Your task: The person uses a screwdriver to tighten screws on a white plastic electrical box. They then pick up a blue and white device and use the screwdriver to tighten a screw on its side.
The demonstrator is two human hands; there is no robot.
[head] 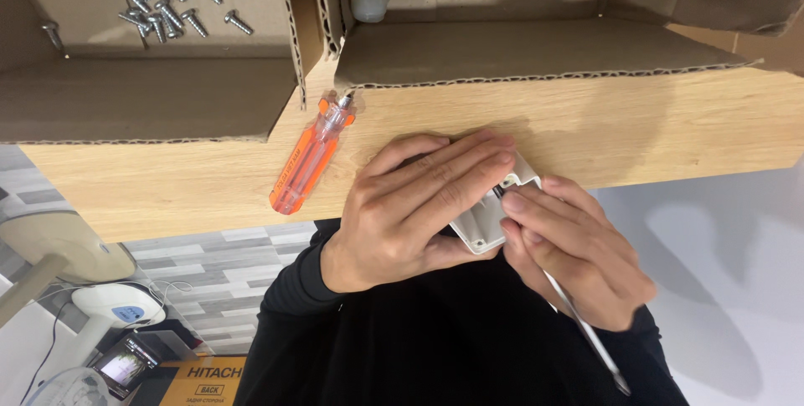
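Hands on small white plastic housing: left hand clamps it, right hand pinches a thin metal tool at its edge; next move likely needs steady tip alignment, orange screwdriver idle on counter

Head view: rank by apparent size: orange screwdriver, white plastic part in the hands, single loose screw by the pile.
1. Orange screwdriver, longest as it looks.
2. White plastic part, unsure: the left hand and right hand cover much of it, and it sits closer to the camera.
3. Loose screw, clearly smallest.
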